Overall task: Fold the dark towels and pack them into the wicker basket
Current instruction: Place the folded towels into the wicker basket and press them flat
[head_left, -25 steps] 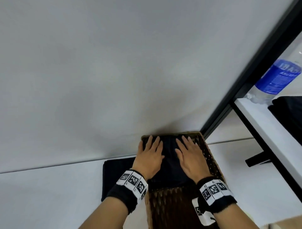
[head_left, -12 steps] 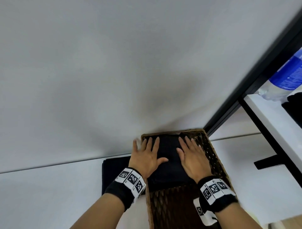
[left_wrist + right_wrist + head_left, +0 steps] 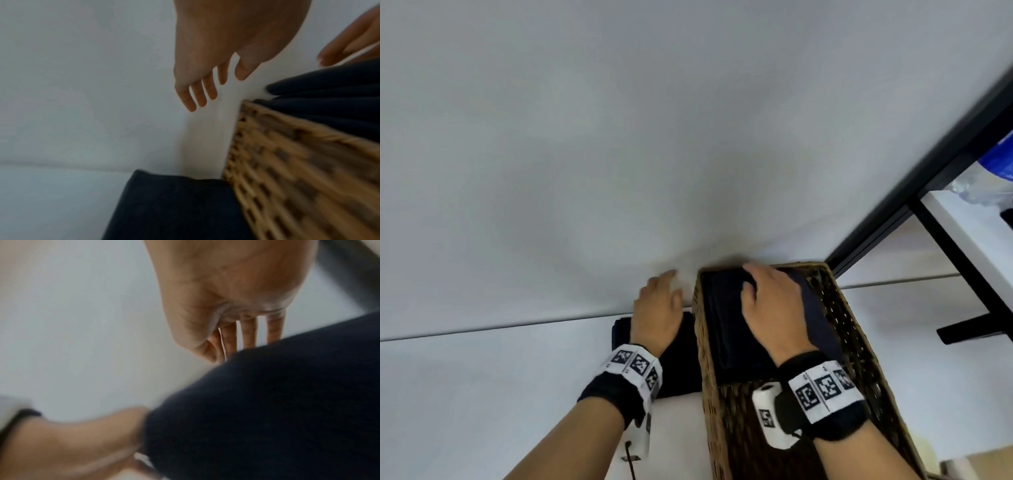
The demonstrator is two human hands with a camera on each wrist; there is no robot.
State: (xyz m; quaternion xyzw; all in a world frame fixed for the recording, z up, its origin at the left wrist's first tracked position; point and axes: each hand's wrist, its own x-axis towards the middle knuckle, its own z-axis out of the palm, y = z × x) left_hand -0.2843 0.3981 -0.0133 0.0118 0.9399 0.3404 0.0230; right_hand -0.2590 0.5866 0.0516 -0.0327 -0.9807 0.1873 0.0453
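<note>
The wicker basket (image 3: pixel 837 308) stands on the white table against the wall, with a folded dark towel (image 3: pixel 726 325) lying in its far end. My right hand (image 3: pixel 770 305) rests flat on that towel, and its fingertips are hidden past the towel's far edge. My left hand (image 3: pixel 659 308) hovers outside the basket to its left, fingers loose and holding nothing. Under its wrist a second folded dark towel (image 3: pixel 678 370) lies on the table beside the basket wall. The left wrist view shows the left hand (image 3: pixel 205 65), basket (image 3: pixel 298 162) and both towels (image 3: pixel 174 207).
A white wall stands directly behind the basket. A black frame post (image 3: pixel 914 171) runs diagonally at the right, with a white shelf (image 3: pixel 976 246) and a blue-labelled water bottle (image 3: pixel 996 161) beyond it. The white table (image 3: pixel 482 394) extends to the left.
My left hand has lifted off the towel in the basket and moved left, out over the towel on the table. My right hand stays on the packed towel, shifted toward its far middle.
</note>
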